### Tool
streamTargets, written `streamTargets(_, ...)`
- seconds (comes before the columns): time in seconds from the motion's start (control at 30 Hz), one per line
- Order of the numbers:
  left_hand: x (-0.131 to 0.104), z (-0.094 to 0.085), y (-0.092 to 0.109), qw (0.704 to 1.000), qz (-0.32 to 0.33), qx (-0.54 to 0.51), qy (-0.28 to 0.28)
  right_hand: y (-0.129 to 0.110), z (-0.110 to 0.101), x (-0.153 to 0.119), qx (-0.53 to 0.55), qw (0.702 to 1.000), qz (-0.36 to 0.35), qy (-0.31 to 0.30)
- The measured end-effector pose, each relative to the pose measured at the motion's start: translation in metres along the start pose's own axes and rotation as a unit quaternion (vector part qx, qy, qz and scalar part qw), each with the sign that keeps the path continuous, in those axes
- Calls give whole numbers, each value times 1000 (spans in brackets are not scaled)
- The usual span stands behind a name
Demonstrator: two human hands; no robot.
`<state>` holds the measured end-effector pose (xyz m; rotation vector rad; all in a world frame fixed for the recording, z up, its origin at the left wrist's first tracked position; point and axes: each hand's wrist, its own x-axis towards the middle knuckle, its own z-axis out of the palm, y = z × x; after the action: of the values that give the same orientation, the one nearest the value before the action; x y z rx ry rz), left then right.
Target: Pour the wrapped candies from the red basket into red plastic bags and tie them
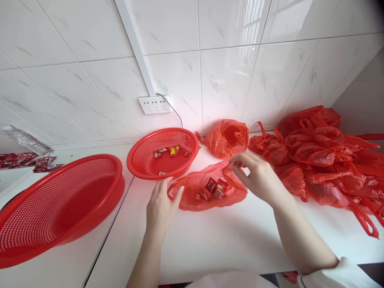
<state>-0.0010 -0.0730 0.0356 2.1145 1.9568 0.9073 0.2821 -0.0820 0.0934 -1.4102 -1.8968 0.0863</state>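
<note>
Head view, left hand: the left hand (159,204) is at the near basket-side end of the red bag (190,196), thumb apart from the other fingers, with the bag's edge between them; I cannot tell how firmly it grips.
Right hand: the right hand (256,176) pinches the bag's right handle (229,170) between thumb and fingers.
Red bag: between the 2 hands on the white worktop (192,248), its mouth open.
Wrapped packets (218,193): a small cluster inside that bag, mostly dark red.
Small basket (142,154): round, red, behind and left of the bag, with a few packets inside, 1 of them a yellow packet (174,150).
Large basket (90,208): red, further left, tilted in view.
Single bag (227,140): red, by the wall, behind the open 1.
Bag heap (321,160): red bags piled at the right.
Socket strip (154,105): on the tiled wall, a cable (177,113) hanging from it.
</note>
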Motion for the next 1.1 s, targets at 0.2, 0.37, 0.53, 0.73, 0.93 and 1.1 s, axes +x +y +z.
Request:
streamTargets(0.2, -7, -3, -14, 982, -154, -60, -97, -16, 15, -24, -144, 987, -62, -37)
streamTargets(0.37, -13, -6, -22, 951, -167, -205, -158, -4, 35, -32, -256, 963, -46, -70)
streamTargets(0.53, -8, -13, -14, 925, -183, -319, -93, 11, 52, -24, -253, 958, 63, -122)
streamTargets(0.73, 20, -32, 0, 865, -128, -485, -33, 21, 35, 2, 51, 982, 137, -120)
streamTargets(0.93, 56, -67, 30, 822, 43, -564, 63, 20, -5, 32, 342, 900, 89, 255)
streamTargets(1.1, 68, -72, 50, 819, 59, -571, 26, 12, 3, 40, 358, 886, 110, 273)
